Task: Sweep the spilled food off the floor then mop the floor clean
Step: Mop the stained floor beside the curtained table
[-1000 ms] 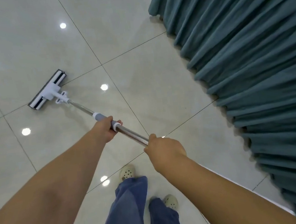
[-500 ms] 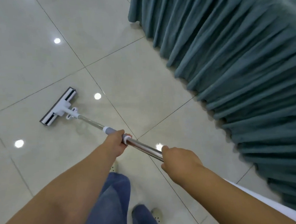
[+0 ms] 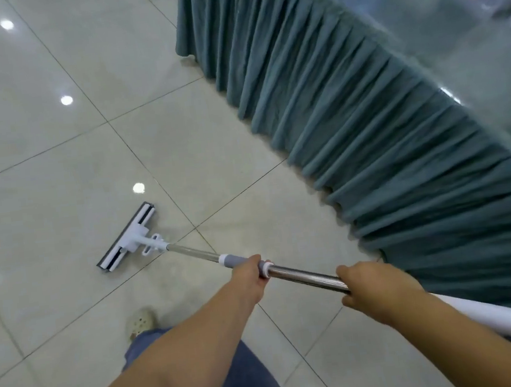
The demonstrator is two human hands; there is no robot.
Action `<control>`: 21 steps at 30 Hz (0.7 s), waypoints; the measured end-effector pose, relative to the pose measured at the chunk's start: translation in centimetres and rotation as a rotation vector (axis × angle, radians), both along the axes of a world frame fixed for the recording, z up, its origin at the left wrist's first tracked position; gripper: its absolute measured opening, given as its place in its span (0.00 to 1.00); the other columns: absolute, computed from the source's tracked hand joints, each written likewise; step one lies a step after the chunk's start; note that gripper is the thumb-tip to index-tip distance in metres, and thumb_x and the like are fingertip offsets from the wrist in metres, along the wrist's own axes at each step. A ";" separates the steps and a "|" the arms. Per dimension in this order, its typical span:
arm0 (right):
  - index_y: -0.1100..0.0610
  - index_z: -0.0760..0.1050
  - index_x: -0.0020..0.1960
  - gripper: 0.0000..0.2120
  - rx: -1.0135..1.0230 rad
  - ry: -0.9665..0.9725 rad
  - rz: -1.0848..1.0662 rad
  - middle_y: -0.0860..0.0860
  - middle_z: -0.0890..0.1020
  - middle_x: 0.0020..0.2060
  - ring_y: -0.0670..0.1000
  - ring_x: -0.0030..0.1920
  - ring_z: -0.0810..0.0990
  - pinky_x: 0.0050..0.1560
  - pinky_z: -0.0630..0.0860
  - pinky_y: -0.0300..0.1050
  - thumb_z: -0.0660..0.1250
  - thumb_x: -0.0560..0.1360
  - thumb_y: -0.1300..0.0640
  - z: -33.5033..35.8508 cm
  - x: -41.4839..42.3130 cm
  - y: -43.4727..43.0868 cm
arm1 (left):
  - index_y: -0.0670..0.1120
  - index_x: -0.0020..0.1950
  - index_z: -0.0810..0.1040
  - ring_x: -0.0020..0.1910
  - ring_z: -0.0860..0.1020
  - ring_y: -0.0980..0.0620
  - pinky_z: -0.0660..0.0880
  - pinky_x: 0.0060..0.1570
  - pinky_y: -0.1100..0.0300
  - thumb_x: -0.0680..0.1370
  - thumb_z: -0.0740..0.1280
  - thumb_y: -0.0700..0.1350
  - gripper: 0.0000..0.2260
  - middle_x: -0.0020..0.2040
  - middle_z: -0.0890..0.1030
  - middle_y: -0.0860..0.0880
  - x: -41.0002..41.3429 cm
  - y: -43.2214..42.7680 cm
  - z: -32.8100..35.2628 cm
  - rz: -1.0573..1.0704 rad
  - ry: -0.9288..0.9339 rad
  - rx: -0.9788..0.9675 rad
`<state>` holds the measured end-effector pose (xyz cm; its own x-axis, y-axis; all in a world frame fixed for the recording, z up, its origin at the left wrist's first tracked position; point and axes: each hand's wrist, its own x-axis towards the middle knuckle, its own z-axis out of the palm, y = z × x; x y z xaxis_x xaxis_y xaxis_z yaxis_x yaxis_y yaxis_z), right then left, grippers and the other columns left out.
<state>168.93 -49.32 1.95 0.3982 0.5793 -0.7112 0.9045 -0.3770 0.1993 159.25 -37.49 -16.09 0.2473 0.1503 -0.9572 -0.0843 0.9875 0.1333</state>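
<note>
A flat mop has its white and dark head [image 3: 128, 237] lying on the pale tiled floor [image 3: 54, 151], ahead of me and to the left. Its steel handle [image 3: 303, 275] runs back toward me on the right. My left hand [image 3: 250, 275] grips the handle at the grey and white collar. My right hand [image 3: 374, 288] grips the steel part farther back, and the white end of the handle [image 3: 494, 319] passes under my right forearm. I see no spilled food on the tiles in view.
A table with a pleated teal skirt [image 3: 368, 137] runs along the right, its hem reaching the floor close to my right hand. My legs in blue trousers [image 3: 242, 380] and one pale shoe [image 3: 141, 322] are below. Ceiling lights reflect off the glossy tiles.
The mop head has slid across the floor toward me and to the right. My view has swung right, showing more of the table skirt and its top. Both hands kept their grip.
</note>
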 end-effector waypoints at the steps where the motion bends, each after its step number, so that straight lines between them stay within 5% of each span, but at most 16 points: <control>1: 0.51 0.70 0.61 0.13 -0.003 -0.010 0.024 0.50 0.77 0.47 0.50 0.42 0.73 0.43 0.72 0.43 0.61 0.78 0.49 0.9 0.1 -0.6 | 0.36 0.67 0.66 0.36 0.76 0.50 0.78 0.45 0.52 0.78 0.64 0.36 0.18 0.55 0.75 0.41 0.0 -0.9 0.5 0.011 -0.014 -0.009; 5: 0.50 0.69 0.61 0.13 -0.025 -0.044 0.120 0.47 0.71 0.43 0.49 0.43 0.72 0.44 0.71 0.42 0.61 0.78 0.48 3.2 -0.9 -1.5 | 0.38 0.53 0.67 0.35 0.75 0.50 0.77 0.42 0.53 0.77 0.64 0.35 0.07 0.46 0.74 0.43 -1.7 -3.2 2.1 0.097 -0.059 -0.056; 13: 0.50 0.69 0.61 0.14 -0.065 -0.039 0.256 0.47 0.71 0.43 0.50 0.42 0.71 0.42 0.67 0.41 0.61 0.78 0.46 1.8 -10.9 2.6 | 0.37 0.68 0.65 0.41 0.76 0.47 0.76 0.42 0.52 0.78 0.65 0.36 0.20 0.52 0.75 0.41 -13.2 -0.2 0.9 0.225 -0.061 -0.063; 17: 0.52 0.69 0.61 0.15 -0.058 -0.014 0.323 0.51 0.79 0.51 0.53 0.45 0.75 0.42 0.67 0.43 0.61 0.78 0.46 0.0 -19.1 6.2 | 0.36 0.68 0.65 0.44 0.77 0.46 0.77 0.51 0.52 0.78 0.65 0.37 0.20 0.50 0.75 0.42 -22.4 2.8 -0.2 0.297 -0.034 -0.025; 21: 0.53 0.69 0.61 0.14 -0.010 0.045 0.397 0.52 0.78 0.49 0.54 0.43 0.74 0.42 0.68 0.44 0.61 0.78 0.49 -2.2 -28.3 9.3 | 0.35 0.68 0.65 0.37 0.76 0.47 0.78 0.47 0.53 0.78 0.64 0.37 0.19 0.48 0.76 0.41 -32.6 5.6 -1.2 0.376 -0.006 0.024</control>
<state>140.68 -40.02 -0.24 0.1132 0.6748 -0.7293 0.9873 0.0056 0.1585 126.67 -31.86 -17.33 0.1765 0.2545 -0.9508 -0.4412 0.8840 0.1547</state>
